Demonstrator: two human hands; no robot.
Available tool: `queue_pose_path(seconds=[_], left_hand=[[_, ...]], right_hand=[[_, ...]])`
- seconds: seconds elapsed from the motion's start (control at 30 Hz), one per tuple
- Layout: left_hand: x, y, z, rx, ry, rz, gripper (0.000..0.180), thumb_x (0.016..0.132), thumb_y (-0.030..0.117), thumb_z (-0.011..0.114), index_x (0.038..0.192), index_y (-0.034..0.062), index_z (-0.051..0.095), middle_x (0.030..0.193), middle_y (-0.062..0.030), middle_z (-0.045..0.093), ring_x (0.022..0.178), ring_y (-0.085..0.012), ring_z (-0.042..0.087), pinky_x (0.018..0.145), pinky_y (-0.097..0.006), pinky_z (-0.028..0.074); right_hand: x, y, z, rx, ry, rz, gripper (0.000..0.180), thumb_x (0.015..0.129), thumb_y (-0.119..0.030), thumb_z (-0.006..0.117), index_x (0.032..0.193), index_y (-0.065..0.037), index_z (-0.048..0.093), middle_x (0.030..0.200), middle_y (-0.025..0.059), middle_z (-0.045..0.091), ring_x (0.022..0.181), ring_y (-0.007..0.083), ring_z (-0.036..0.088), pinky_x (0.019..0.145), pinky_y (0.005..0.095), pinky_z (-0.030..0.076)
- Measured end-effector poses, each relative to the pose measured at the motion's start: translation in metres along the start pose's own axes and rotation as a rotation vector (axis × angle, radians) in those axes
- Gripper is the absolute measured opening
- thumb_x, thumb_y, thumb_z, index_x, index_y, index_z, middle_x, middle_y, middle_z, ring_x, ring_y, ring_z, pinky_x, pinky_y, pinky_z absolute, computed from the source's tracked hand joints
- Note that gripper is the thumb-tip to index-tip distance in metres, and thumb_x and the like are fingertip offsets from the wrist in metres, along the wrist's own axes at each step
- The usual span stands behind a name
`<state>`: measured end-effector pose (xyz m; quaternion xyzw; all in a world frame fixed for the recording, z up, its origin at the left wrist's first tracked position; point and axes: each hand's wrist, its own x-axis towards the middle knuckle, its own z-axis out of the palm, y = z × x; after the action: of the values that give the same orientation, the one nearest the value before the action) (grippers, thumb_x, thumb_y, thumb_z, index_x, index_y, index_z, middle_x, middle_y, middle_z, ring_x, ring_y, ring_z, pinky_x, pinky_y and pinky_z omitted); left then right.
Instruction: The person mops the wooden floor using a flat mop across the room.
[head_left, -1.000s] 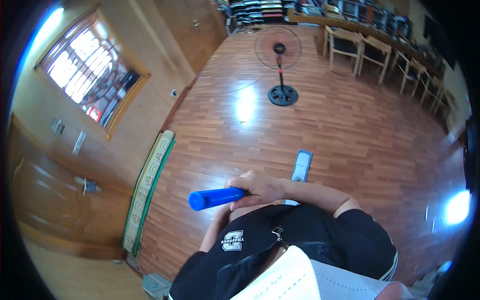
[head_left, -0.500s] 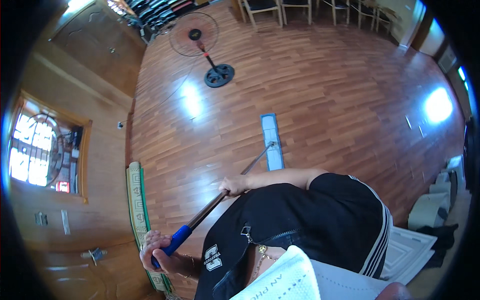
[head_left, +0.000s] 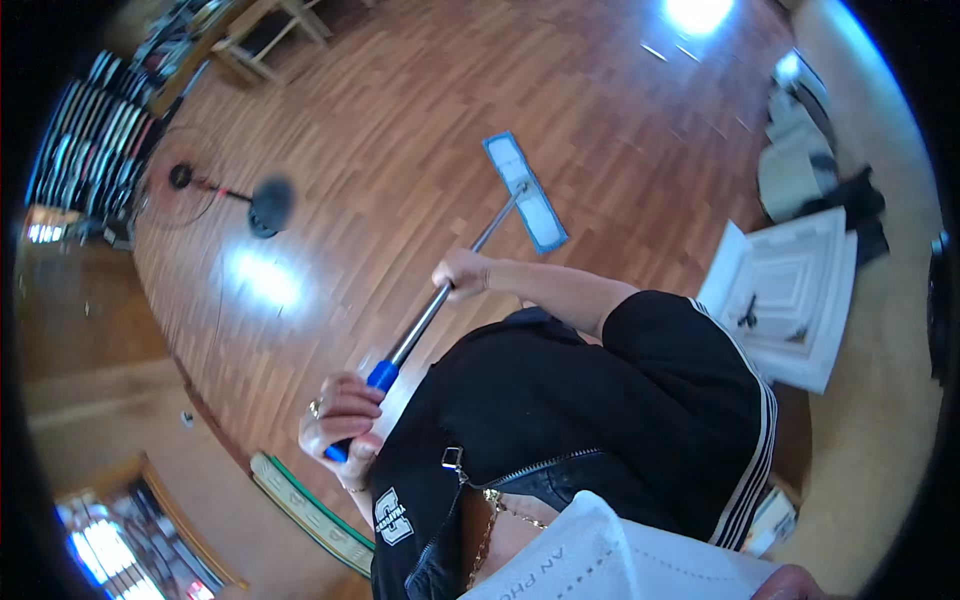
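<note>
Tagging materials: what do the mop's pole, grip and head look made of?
Pole: likely polished metal, given its bright streaks.
Blue grip: likely plastic, though rubber is possible; smooth, solid colour.
Mop head: blue border seems matte fabric, showing no shine; pale centre unclear.

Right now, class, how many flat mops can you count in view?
1: the mop, its blue-edged head on the wooden floor above centre; the black top could hide others.
</note>
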<state>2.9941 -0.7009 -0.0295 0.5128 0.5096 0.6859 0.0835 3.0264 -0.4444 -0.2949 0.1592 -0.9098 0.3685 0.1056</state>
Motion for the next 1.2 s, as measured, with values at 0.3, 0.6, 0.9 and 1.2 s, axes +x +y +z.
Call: queue_pose_path(seconds=[0.3,0.6,0.9,1.2], left_hand=[[0.075,-0.062,0.075,-0.267,-0.656,-0.074,0.021,0.069,0.016,0.082,0.076,0.0065,0.065,0.074,-0.0066,0.065,0.078,-0.0272,0.066,0.08,-0.043,0.046],[0.133,-0.078,0.156,-0.633,-1.21,-0.096,0.016,0.073,0.013,0.079,0.086,0.0122,0.07,0.075,-0.0013,0.065,0.085,-0.0215,0.064,0.098,-0.046,0.034],[0.188,-0.092,0.235,-0.655,-1.343,-0.049,0.011,0.08,0.007,0.073,0.088,0.013,0.069,0.083,0.0003,0.066,0.081,-0.0183,0.06,0.096,-0.043,0.037],[0.183,-0.127,0.28,-0.42,-1.185,0.018,0.017,0.076,-0.001,0.07,0.085,0.0132,0.065,0.081,0.0005,0.065,0.084,-0.0192,0.06,0.1,-0.044,0.035]], right_hand=[[-0.162,-0.012,-0.06,-0.243,0.389,0.675,0.017,0.067,-0.021,0.068,0.06,-0.011,0.056,0.065,0.0134,0.058,0.066,0.0371,0.059,0.055,0.0449,0.045],[-0.237,-0.069,-0.077,-0.268,0.916,0.707,0.039,0.076,-0.011,0.071,0.055,-0.007,0.039,0.054,0.0146,0.042,0.049,0.035,0.046,0.044,0.04,0.033],[-0.277,-0.028,-0.131,-0.456,1.051,0.817,0.036,0.077,-0.013,0.069,0.054,-0.008,0.042,0.054,0.0116,0.047,0.054,0.0331,0.052,0.058,0.0381,0.04],[-0.309,0.086,-0.182,-0.475,0.866,0.812,0.034,0.072,-0.02,0.071,0.055,-0.012,0.042,0.056,0.0062,0.049,0.059,0.0263,0.054,0.06,0.0352,0.04]])
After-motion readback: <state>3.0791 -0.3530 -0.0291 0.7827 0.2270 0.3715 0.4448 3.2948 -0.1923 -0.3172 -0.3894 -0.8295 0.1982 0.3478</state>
